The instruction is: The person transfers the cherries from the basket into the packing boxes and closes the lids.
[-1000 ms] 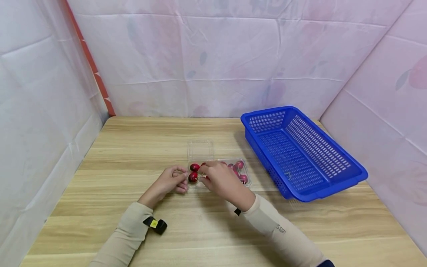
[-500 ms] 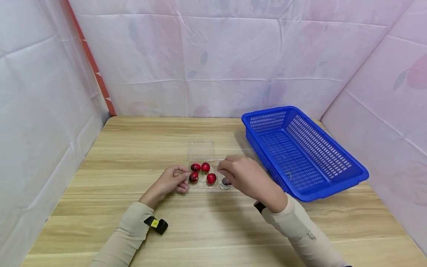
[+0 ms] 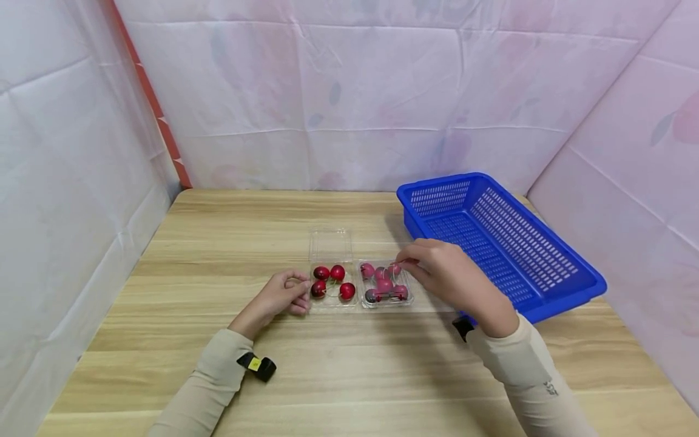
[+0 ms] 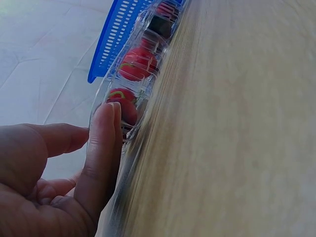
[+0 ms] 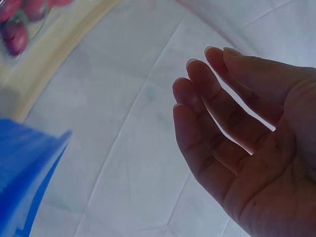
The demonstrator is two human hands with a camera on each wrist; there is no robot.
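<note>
A clear plastic clamshell box (image 3: pixel 354 303) lies unfolded on the table, holding several dark red cherries (image 3: pixel 347 291) with stems. Its transparent lid (image 3: pixel 330 244) is folded back toward the wall. My left hand (image 3: pixel 280 297) pinches the left edge of this box between thumb and fingers. To its right sits a second clear box (image 3: pixel 409 301), closed, with cherries (image 3: pixel 384 285) showing paler through its cover. My right hand (image 3: pixel 450 276) hovers over the right end of that box. Seen from the right wrist, its fingers (image 5: pixel 227 106) are loosely bent with nothing between them.
A large blue plastic basket (image 3: pixel 546 309) with slotted walls stands at the back right, partly behind my right hand. White printed cloth (image 3: pixel 377 79) walls in the wooden table (image 3: pixel 246 224) at the back and both sides.
My right hand has moved right, from over the open box across the closed one toward the basket, uncovering the cherries in both. The left hand has stayed at the box edge.
</note>
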